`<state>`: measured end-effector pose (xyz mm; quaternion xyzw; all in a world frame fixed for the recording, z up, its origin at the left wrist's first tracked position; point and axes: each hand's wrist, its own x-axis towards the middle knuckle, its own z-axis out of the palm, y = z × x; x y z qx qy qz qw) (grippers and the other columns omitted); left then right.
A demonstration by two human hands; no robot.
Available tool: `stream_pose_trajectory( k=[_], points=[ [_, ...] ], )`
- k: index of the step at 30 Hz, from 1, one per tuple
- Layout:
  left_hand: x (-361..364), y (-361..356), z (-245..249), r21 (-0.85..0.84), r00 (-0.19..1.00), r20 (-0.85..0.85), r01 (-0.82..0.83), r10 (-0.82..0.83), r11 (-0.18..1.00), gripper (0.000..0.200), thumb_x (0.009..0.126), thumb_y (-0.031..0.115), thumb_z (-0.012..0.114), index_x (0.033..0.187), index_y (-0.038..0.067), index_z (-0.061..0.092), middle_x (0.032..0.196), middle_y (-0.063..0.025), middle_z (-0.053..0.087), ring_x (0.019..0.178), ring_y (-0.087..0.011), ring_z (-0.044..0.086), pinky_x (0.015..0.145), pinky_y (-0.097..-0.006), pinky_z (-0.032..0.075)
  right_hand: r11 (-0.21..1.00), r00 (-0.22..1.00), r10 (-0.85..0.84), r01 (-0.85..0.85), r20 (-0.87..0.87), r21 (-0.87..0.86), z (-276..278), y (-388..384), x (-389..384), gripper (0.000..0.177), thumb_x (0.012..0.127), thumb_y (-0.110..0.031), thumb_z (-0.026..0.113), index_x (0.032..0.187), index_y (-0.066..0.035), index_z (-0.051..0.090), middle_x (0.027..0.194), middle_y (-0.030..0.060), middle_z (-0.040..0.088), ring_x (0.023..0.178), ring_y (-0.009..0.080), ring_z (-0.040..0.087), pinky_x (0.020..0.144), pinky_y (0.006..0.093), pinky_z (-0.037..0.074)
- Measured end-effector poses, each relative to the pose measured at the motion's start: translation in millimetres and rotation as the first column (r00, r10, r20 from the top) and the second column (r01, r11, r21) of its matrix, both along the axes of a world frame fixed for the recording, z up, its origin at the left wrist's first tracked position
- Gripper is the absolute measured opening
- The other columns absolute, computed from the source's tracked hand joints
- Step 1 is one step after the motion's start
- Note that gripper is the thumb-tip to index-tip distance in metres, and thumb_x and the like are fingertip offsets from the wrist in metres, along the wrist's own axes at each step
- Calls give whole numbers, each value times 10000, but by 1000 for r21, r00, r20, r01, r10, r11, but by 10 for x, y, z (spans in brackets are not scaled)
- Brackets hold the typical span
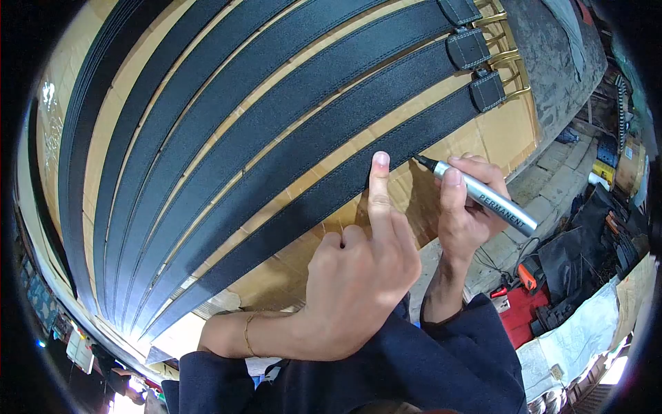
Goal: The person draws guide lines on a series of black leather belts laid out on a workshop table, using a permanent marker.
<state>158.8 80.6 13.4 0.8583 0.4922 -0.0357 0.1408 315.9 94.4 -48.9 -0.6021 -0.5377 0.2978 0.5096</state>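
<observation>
A row of black leather belts (pixel 227 117) lies side by side on a sheet of brown cardboard (pixel 510 131) that covers the tabletop. They run diagonally from the near left to the far right. Their gold buckles (pixel 507 58) and black keeper loops (pixel 487 91) are lined up at the far right end.

The nearest belt (pixel 283 228) is the one under the person's hands. The left hand (pixel 358 276) rests over its near edge with the index finger (pixel 379 183) stretched out straight and its tip pressed flat on the belt. The other fingers are folded into the palm, so the grip is curled shut on nothing. A thin gold bracelet (pixel 246 333) sits on that wrist.

Just to the right, the right hand (pixel 469 221) has its grip closed around a silver permanent marker (pixel 493 200), pinched between thumb and fingers, with the barrel slanting down to the right. The uncapped black tip (pixel 422 161) meets the near edge of the same belt, just beside the left index fingertip.

Dark blue sleeves (pixel 414 372) cover both forearms. Beyond the right edge of the tabletop the floor shows paving stones (pixel 552 165) and a red object (pixel 524 310) among dark clutter.
</observation>
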Motion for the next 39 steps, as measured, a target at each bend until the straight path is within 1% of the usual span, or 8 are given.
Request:
stream_pose_trajectory(
  k=[10, 13, 16, 18, 21, 27, 30, 39],
  points=[
    [6, 7, 5, -11, 1000, 14, -7, 7, 1000, 437, 772, 317, 728, 913, -85, 629, 1265, -332, 575, 446, -76, 556, 426, -235, 468, 1000, 999, 4, -4, 38, -17, 22, 11, -28, 157, 796, -45, 743, 889, 50, 659, 709, 96, 658, 574, 82, 554, 499, 213, 415],
    [11, 5, 4, -15, 1000, 20, -12, 12, 1000, 434, 769, 315, 730, 912, -83, 631, 1261, -334, 577, 444, -78, 556, 427, -234, 467, 1000, 999, 7, -8, 43, 13, 10, 21, -19, 156, 795, -46, 745, 889, 47, 662, 694, 94, 654, 567, 85, 552, 504, 214, 419],
    [15, 12, 14, -21, 1000, 13, -11, 11, 1000, 436, 758, 308, 738, 920, -84, 634, 1261, -334, 577, 444, -80, 558, 429, -235, 468, 997, 992, 50, -57, 115, 58, -1, 12, 5, 148, 796, -32, 738, 900, 40, 663, 731, 94, 661, 579, 84, 555, 518, 212, 427],
    [10, 14, 20, -22, 1000, 5, -7, 7, 1000, 441, 748, 304, 745, 924, -84, 636, 1262, -333, 576, 446, -82, 559, 430, -236, 469, 992, 992, -129, 129, -14, 4, -1, -29, -10, 145, 799, -14, 729, 920, 33, 664, 781, 89, 662, 595, 80, 558, 529, 204, 427],
    [4, 12, 14, -44, 1000, 21, -9, 10, 999, 461, 724, 301, 762, 936, -89, 636, 1269, -332, 573, 449, -82, 561, 433, -237, 473, 983, 984, -179, 179, -9, -30, 19, -34, -20, 128, 836, -9, 711, 948, 32, 663, 817, 70, 662, 616, 46, 547, 532, 179, 413],
    [8, 6, 11, -36, 1000, 15, -12, 13, 999, 478, 702, 298, 776, 945, -89, 634, 1278, -331, 567, 454, -83, 563, 441, -237, 481, 987, 987, -161, 162, 27, -19, 6, -2, -52, 130, 843, -13, 715, 956, 30, 667, 808, 40, 654, 603, 7, 509, 502, 157, 363],
    [7, -2, -1, -25, 1000, 18, -13, 14, 1000, 482, 704, 299, 774, 949, -90, 634, 1280, -328, 567, 451, -81, 555, 436, -236, 475, 983, 985, -169, 170, 19, -65, 12, -24, -32, 131, 844, -18, 717, 955, 32, 668, 804, 44, 658, 604, 8, 515, 506, 157, 375],
    [0, 3, -2, -13, 1000, 4, 7, -7, 1000, 483, 711, 309, 768, 945, -91, 632, 1283, -324, 567, 445, -74, 536, 424, -228, 456, 991, 991, -124, 126, 55, -45, 16, -23, -16, 126, 850, -21, 709, 955, 29, 662, 827, 54, 668, 620, 24, 549, 527, 158, 409]
  ],
)
